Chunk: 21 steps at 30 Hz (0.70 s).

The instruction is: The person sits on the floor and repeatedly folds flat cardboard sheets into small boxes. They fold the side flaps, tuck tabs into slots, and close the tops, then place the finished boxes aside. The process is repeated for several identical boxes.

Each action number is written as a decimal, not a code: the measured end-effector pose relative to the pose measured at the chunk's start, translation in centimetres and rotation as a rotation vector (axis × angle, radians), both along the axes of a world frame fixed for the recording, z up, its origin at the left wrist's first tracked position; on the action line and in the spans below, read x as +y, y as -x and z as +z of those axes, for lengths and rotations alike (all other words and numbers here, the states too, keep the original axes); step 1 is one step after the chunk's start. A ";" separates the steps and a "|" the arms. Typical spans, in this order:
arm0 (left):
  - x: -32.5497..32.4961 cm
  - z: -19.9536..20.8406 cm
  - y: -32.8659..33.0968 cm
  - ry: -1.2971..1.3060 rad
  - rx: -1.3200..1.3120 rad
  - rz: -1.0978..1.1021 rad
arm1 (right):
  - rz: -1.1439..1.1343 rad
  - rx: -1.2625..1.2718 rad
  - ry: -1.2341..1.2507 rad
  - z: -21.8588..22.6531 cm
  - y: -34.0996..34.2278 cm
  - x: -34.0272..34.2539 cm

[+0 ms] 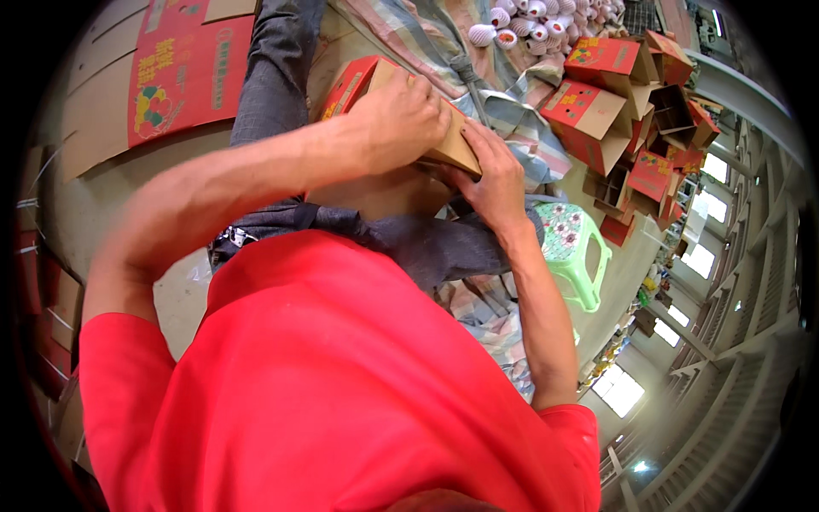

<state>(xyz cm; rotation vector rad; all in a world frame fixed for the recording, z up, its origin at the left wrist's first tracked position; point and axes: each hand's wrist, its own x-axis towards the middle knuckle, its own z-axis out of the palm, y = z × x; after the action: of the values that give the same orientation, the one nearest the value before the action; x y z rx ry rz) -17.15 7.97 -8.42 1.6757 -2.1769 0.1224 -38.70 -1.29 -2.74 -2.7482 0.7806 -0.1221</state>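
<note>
Between my legs stands a red and brown cardboard box [458, 152], partly hidden by my arms. My left hand [399, 121] lies across its top with the fingers curled down at the cardboard; the fingertips are out of sight. At the box's right end, my right hand [495, 177] grips the corner, with fingers along the upper edge and the thumb lower down on the side. What is inside the box cannot be seen.
A flattened red and brown carton [183, 81] lies at the left. Far off, fruit in white foam nets [546, 21] is heaped on a striped sheet [409, 38]. Several opened cartons [589, 124] pile up at the right, near a green stool [570, 235].
</note>
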 end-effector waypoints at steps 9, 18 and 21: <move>-6.4 0.9 -6.8 -0.504 0.190 -0.079 | -0.627 -0.225 -0.306 -12.7 2.9 3.1; -10.8 2.8 -8.6 -0.599 0.194 -0.171 | -0.565 -0.318 -0.178 -12.6 1.5 3.2; -12.4 2.5 -9.8 -0.524 0.275 -0.201 | -0.591 -0.302 -0.138 -13.5 1.3 2.1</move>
<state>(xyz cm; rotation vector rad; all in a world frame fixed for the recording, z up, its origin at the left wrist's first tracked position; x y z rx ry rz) -7.32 -4.38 -5.96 1.5833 -2.2615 -0.7469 -40.02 0.85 -16.25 -2.2157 1.4149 -0.5606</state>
